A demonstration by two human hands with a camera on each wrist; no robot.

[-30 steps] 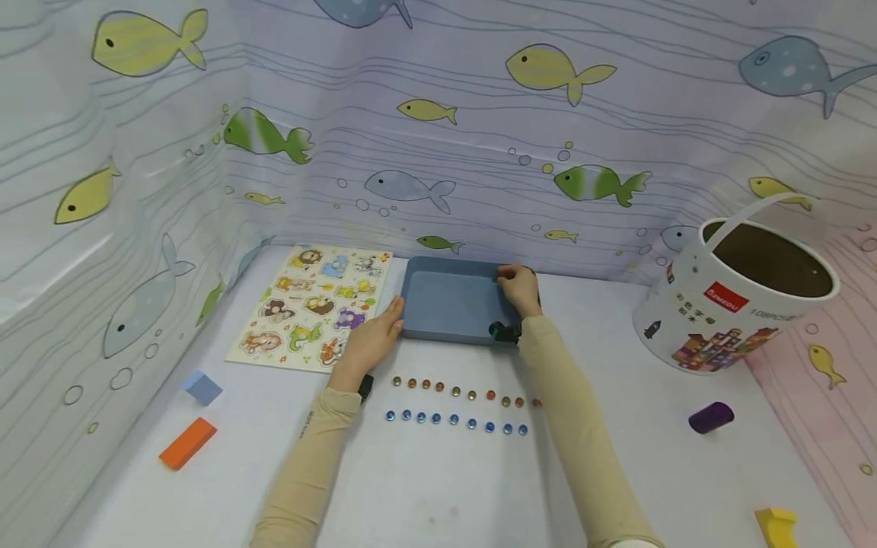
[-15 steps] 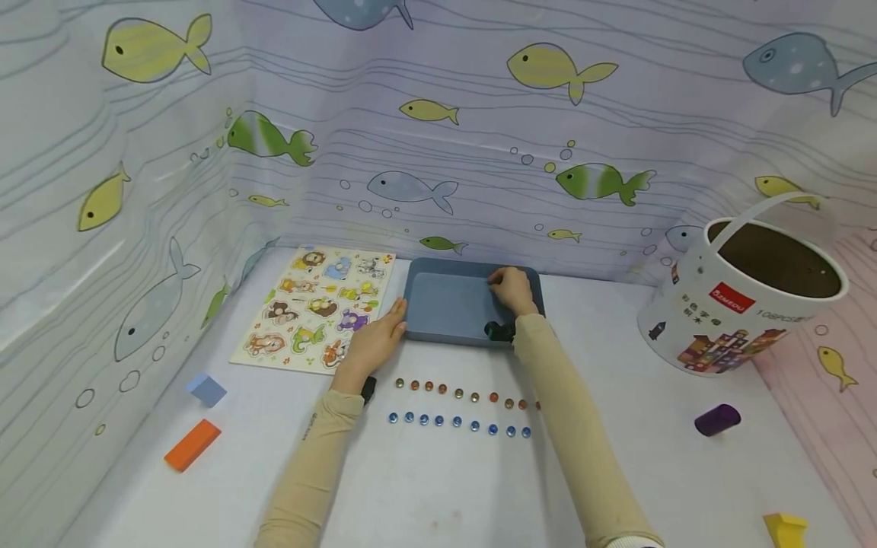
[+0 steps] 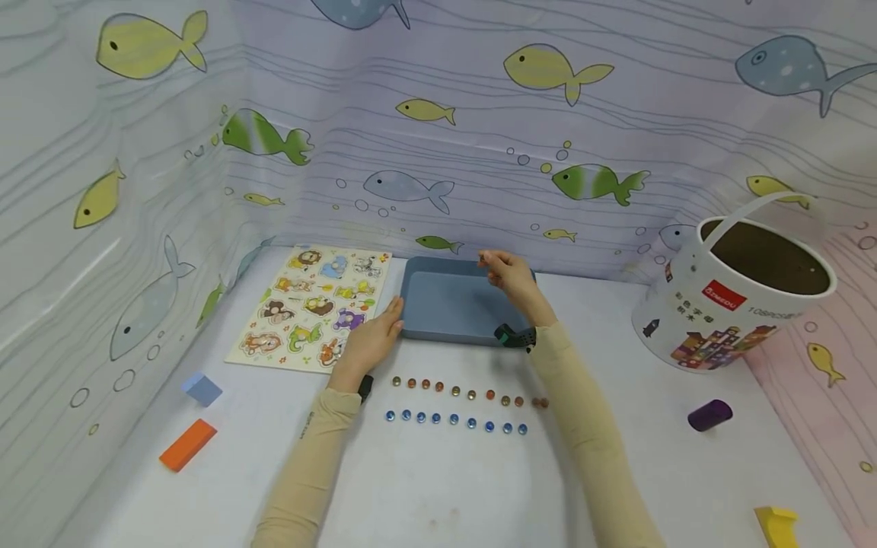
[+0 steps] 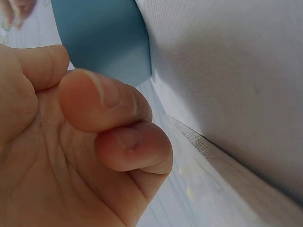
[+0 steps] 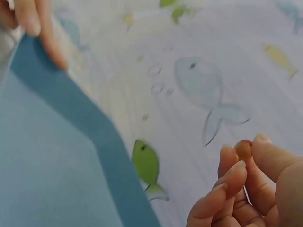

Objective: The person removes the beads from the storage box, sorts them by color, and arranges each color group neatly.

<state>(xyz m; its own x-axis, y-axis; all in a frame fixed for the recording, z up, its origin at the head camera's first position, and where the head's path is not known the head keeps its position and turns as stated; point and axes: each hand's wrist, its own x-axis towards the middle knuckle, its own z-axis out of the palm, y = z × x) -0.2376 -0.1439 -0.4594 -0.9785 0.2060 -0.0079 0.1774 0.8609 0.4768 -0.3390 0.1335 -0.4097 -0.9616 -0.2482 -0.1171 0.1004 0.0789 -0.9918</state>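
Observation:
My right hand (image 3: 512, 275) pinches a small amber bead (image 5: 244, 150) between thumb and fingertips, held up above the far right part of a blue-grey tray (image 3: 452, 301). The left hand (image 3: 368, 344) lies against the outside of the tray's left wall, its fingertips touching it. In the left wrist view, two of its fingertips (image 4: 111, 92) bend in over the palm, with nothing between them. In front of the tray runs a row of amber and orange beads (image 3: 456, 391). Nearer still is a row of blue beads (image 3: 454, 419). No beads show inside the tray.
An animal puzzle board (image 3: 315, 304) lies left of the tray. A blue block (image 3: 202, 388) and an orange block (image 3: 188, 445) are at left. A white bucket (image 3: 712, 304), a purple cylinder (image 3: 709, 415) and a yellow block (image 3: 777, 527) stand at right. A fish-print curtain (image 3: 438, 152) closes the back.
From the tray's right side, my right hand moves in over the tray, then up and toward the back; the pinched bead now shows. The left hand stays at the tray's left wall.

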